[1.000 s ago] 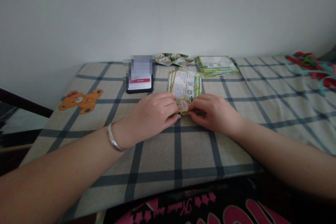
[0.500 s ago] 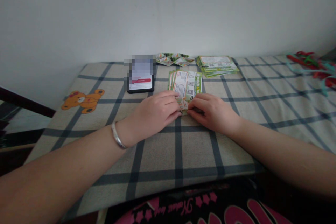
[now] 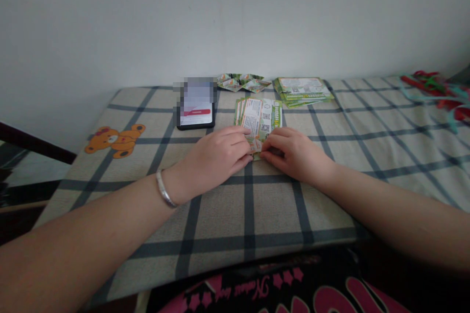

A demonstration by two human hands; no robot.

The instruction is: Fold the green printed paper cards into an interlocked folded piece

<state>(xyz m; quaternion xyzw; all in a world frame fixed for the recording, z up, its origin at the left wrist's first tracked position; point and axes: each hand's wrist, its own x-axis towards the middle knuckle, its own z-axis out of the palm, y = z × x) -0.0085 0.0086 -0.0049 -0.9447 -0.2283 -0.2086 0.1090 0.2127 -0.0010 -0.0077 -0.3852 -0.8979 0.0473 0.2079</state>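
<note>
Between my two hands is a small piece of printed paper (image 3: 256,145), partly hidden by the fingers. My left hand (image 3: 226,151), with a silver bangle at its wrist, pinches the paper's left end. At the right end, my right hand (image 3: 290,151) is closed on it with thumb and fingertips. Just beyond the fingers lie several fanned printed cards (image 3: 253,115), green and white with square codes. Their near edge is covered by my hands and the small paper.
A phone (image 3: 196,115) lies left of the cards. Folded paper triangles (image 3: 242,82) and another card stack (image 3: 303,90) lie by the wall. A bear sticker (image 3: 116,141) is at left. Red and teal ribbons (image 3: 436,90) lie far right on the checked tablecloth (image 3: 220,220).
Both hands keep their hold on the small paper in nearly the same place. The whole view has shifted very slightly; nothing else has visibly moved.
</note>
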